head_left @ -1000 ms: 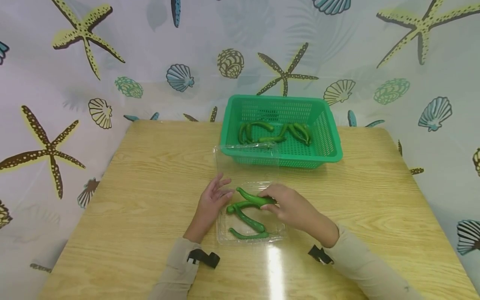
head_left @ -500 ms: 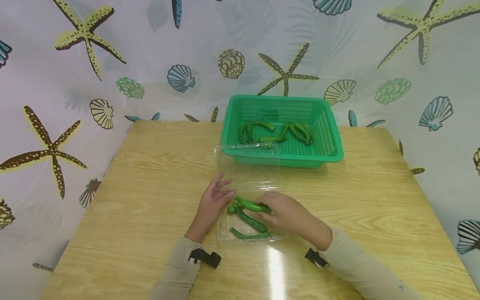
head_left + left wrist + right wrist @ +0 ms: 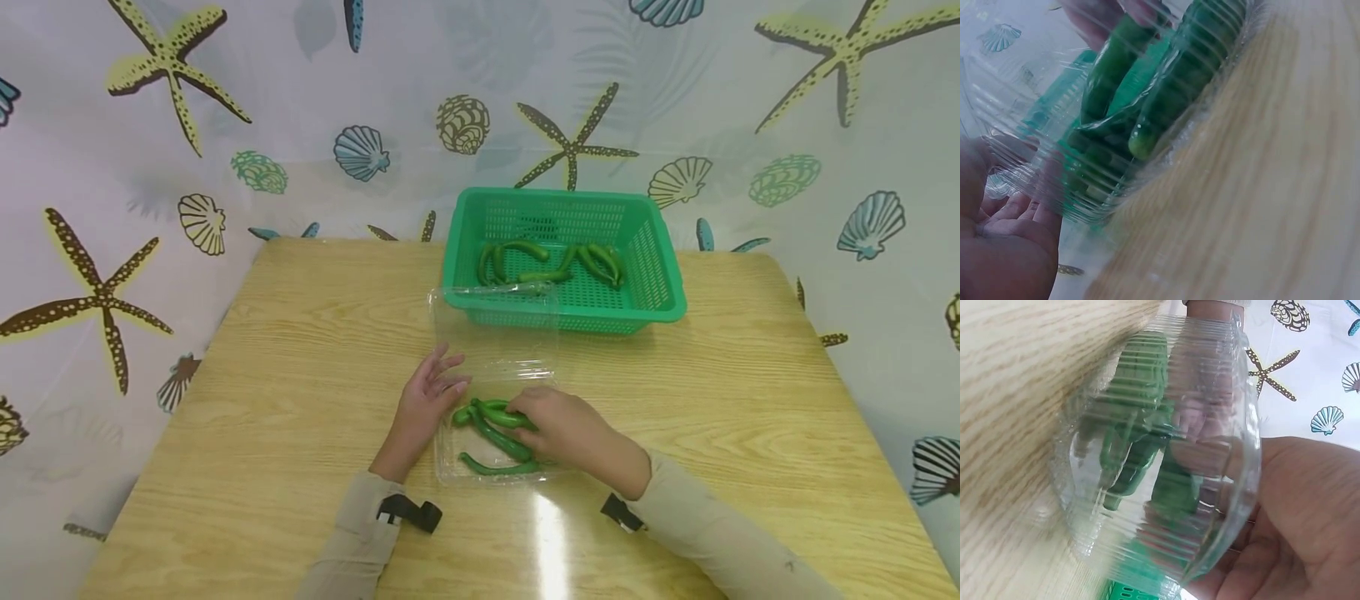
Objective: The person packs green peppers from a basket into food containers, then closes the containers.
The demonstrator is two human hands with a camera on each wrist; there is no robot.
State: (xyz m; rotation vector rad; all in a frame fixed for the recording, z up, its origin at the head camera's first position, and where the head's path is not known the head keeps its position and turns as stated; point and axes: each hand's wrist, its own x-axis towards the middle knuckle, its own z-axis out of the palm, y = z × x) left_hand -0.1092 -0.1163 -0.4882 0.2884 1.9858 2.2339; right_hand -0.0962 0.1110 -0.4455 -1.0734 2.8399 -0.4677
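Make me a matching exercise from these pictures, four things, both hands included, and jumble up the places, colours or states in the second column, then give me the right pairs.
Column one
1. Basket
2. Container
3. Left hand
4. Right hand

Column two
A. See-through plastic
B. Pinching a long green vegetable
C. Green and perforated
D. Beside the container's left edge

Right pairs: 1-C, 2-A, 3-D, 4-B
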